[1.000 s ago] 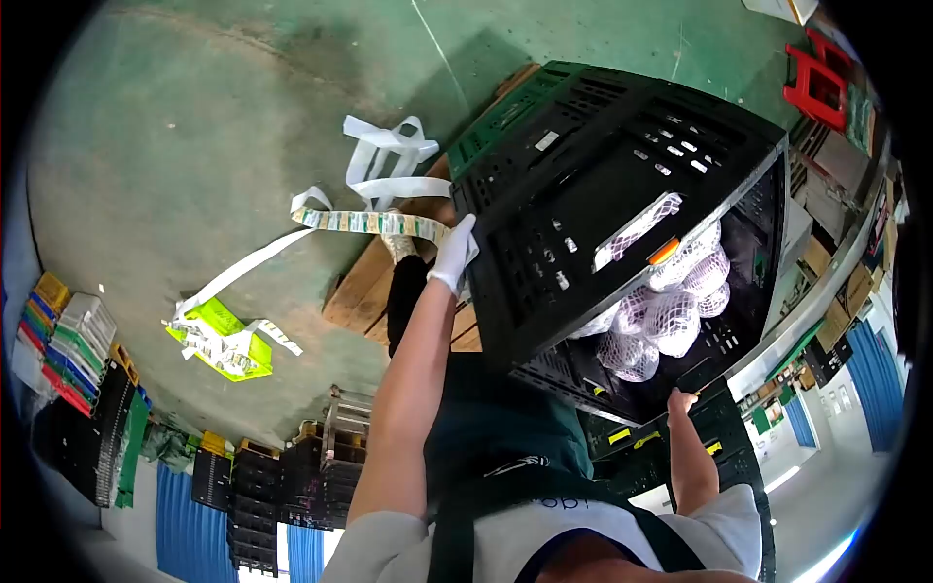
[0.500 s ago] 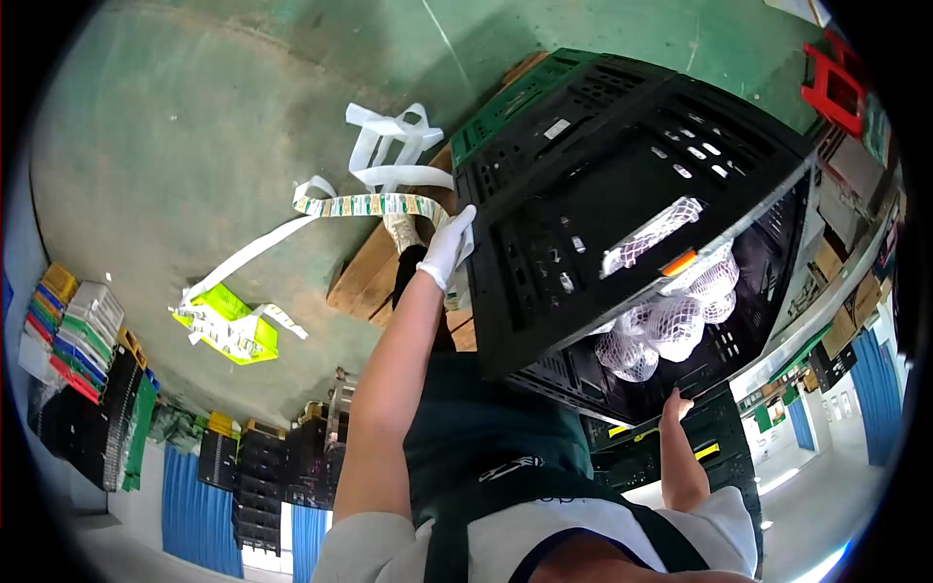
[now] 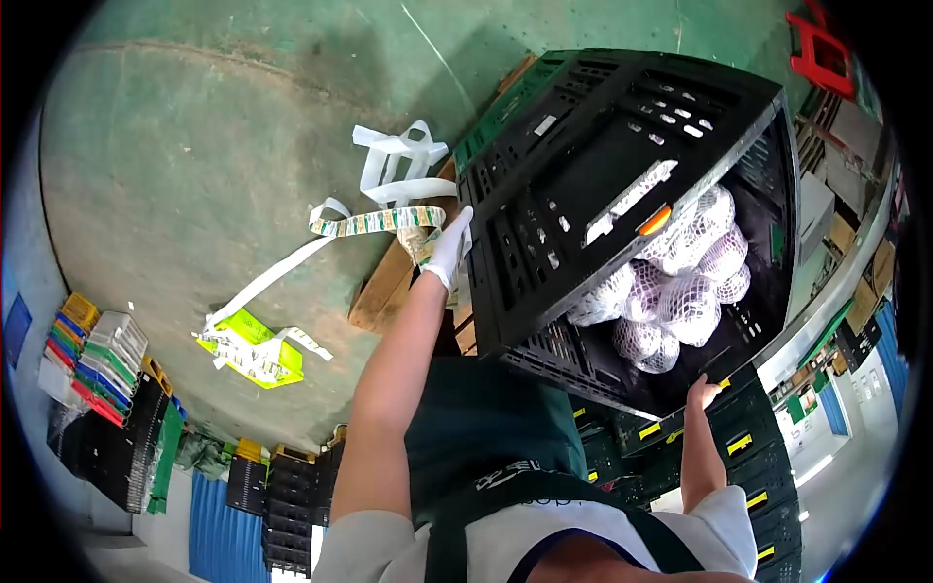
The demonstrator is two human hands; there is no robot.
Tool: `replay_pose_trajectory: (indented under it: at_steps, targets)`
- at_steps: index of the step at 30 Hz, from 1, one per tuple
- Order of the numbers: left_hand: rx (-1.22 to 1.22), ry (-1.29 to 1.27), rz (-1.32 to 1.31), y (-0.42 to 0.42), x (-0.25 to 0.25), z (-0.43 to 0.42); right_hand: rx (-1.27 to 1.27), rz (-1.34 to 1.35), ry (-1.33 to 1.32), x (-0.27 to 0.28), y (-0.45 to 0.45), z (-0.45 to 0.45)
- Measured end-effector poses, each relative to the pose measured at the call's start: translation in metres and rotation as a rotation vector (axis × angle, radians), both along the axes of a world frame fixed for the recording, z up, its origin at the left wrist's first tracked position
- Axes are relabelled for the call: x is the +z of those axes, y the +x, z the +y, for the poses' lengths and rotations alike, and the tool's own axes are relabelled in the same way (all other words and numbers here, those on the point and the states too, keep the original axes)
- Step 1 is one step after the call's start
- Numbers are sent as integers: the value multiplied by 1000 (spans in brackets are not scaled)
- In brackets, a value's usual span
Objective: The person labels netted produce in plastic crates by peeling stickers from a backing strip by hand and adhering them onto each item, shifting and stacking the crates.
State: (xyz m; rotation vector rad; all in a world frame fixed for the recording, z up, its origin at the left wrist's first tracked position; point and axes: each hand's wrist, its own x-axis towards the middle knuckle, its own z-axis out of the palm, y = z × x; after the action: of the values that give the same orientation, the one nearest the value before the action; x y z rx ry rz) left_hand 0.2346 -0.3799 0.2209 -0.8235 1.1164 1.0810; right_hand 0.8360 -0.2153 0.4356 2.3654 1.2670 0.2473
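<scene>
A black plastic crate (image 3: 583,209) is held tilted in front of me. Inside lie several purple-white bulbs in white mesh, looking like netted garlic (image 3: 688,309). My left hand (image 3: 449,251), in a white glove, grips the crate's left side, its thumb up along the edge and its other fingers partly hidden. Bare at the fingers, my right hand (image 3: 706,392) holds the crate's lower right rim; the fingertips are partly covered. Beside my left hand runs a strip of printed labels (image 3: 379,222), which trails away leftward over the floor.
A green crate (image 3: 505,117) and a wooden pallet (image 3: 382,289) show beyond the black crate. On the floor at left lies a yellow-green tray (image 3: 255,340) with label strip on it. Stacked black crates with yellow tabs (image 3: 741,445) stand at lower right. A red stool (image 3: 819,53) is at upper right.
The crate has tipped further, so more of its opening and of the netted bulbs shows. My right hand has shifted right and slightly up with it. The whole view has turned slightly.
</scene>
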Motion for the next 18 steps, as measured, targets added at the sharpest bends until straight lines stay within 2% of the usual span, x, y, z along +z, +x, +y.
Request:
replay_pose_trajectory:
  at_steps: [1, 2, 3, 5, 6, 7, 8, 9, 10, 11, 12, 13, 14, 15, 16, 17, 18]
  targets:
    - [1, 69, -19, -3, 3, 0, 13, -17, -1, 1, 13, -3]
    - [-176, 34, 62, -5, -1, -6, -56, 50, -35, 7, 3, 0]
    - [-347, 2, 150, -11, -4, -9, 50, -3, -59, 9, -3, -1]
    - [-799, -177, 493, -28, -7, -20, 273, -109, -113, 10, -20, -3]
    - [-910, -208, 557, -41, -10, -32, 396, 27, -63, 14, -62, -6]
    - [-1172, -216, 614, -62, 4, -32, 620, 235, 5, 22, -139, -10]
    - [-1334, -201, 680, -72, -12, -48, 730, 550, 42, 31, -227, -16]
    - [-1502, -182, 742, -78, -33, -60, 542, 1024, 37, 38, -293, -28]
    - [-1513, -113, 805, -81, -58, -63, 452, 1209, -99, 44, -323, -43]
    - [-1516, -41, 878, -85, -80, -61, 559, 1295, -266, 55, -369, -54]
    - [-1499, -26, 868, -96, -62, -32, 668, 1371, -439, 61, -411, -65]
    - [-1408, 53, 1116, -86, -108, -33, 904, 1365, -508, 54, -431, -77]
    - [-1488, 91, 924, -99, -74, 8, 1000, 1260, -611, 56, -458, -86]
    - [-1352, 142, 957, -92, -99, 19, 992, 1101, -613, 52, -482, -93]
    - [-1309, 208, 976, -84, -130, 36, 960, 1066, -608, 46, -478, -95]
    - [-1343, 280, 960, -85, -132, 58, 929, 1034, -605, 41, -473, -98]
    - [-1277, 292, 947, -85, -130, 75, 905, 1044, -562, 39, -473, -100]
